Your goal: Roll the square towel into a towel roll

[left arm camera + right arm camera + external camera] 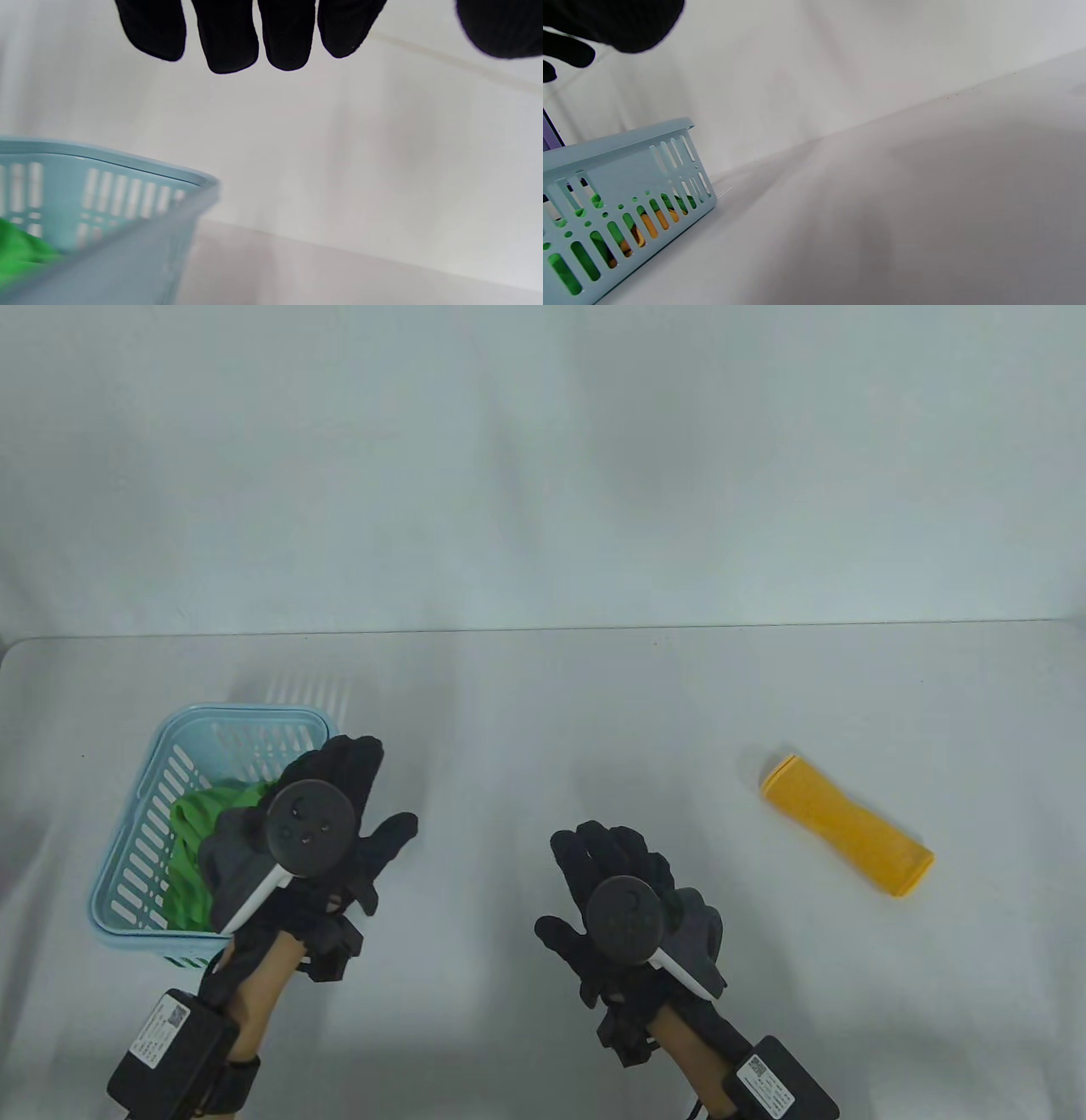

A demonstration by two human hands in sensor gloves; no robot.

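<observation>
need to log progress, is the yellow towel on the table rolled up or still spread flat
Rolled. The yellow towel lies as a compact tube on the table, layered edges showing at its end.

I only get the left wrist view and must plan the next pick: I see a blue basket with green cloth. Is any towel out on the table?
Observer: Yes, a yellow rolled towel lies on the table, far right of the basket.
Operator: Right hand holding anything?
Observer: No, the right hand is open and empty.
Operator: Anything else in the basket?
Observer: Through its side slots the right wrist view shows something orange beside the green cloth.
</observation>
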